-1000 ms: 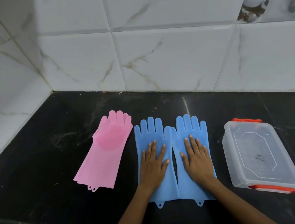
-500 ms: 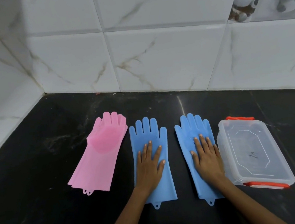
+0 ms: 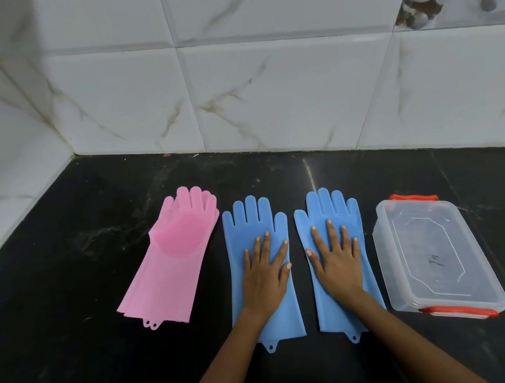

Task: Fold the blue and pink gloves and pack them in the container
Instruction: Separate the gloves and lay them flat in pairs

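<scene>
A: Both hands lie flat, fingers straight and spread: the left hand (image 3: 266, 279) presses the left blue glove (image 3: 254, 222), the right hand (image 3: 336, 263) presses the right blue glove (image 3: 332, 210). Nothing is gripped.

B: What could go wrong?

A: Probably the silicone springs back once folded, or slides on the dark tabletop (image 3: 65, 275).

B: And what is around them?

A: The pink gloves (image 3: 177, 259) lie stacked well left of the left fingers. The container (image 3: 434, 252) sits just right of the right fingers with its lid shut, so it likely blocks packing until opened.
</scene>
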`<state>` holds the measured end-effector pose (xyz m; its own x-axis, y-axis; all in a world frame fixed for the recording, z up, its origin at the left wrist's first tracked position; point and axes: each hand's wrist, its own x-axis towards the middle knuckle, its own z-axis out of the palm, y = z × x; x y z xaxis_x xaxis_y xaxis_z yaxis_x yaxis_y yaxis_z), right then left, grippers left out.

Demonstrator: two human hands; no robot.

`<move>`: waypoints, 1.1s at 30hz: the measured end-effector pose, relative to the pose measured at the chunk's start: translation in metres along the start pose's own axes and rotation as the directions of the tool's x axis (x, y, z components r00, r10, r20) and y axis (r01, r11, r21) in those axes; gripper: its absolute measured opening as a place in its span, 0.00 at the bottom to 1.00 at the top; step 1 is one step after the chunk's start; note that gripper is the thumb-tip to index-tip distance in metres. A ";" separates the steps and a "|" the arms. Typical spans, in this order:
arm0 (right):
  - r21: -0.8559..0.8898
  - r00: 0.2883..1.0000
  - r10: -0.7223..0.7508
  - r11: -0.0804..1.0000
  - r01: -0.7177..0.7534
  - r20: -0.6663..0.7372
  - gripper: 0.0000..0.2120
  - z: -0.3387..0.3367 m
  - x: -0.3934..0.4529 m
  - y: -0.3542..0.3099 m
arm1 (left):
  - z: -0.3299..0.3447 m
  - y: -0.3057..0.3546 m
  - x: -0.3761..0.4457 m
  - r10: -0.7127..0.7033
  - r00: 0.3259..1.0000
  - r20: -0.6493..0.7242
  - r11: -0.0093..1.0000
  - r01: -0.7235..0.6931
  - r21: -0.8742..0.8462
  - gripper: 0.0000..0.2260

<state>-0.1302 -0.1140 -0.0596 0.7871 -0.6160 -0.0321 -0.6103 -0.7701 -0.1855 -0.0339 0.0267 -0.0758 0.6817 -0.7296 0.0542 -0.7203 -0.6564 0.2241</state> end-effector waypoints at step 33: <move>0.073 0.994 0.013 0.997 -0.021 0.106 0.16 -0.063 0.010 0.000 | -0.030 0.006 0.007 -0.061 0.997 0.050 0.960 0.072 -0.271 0.20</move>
<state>-0.1278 -0.1303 0.0022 0.7840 -0.6050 -0.1390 -0.6185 -0.7427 -0.2564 -0.0295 0.0236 -0.0447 0.7168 -0.6972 -0.0086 -0.6076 -0.6306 0.4829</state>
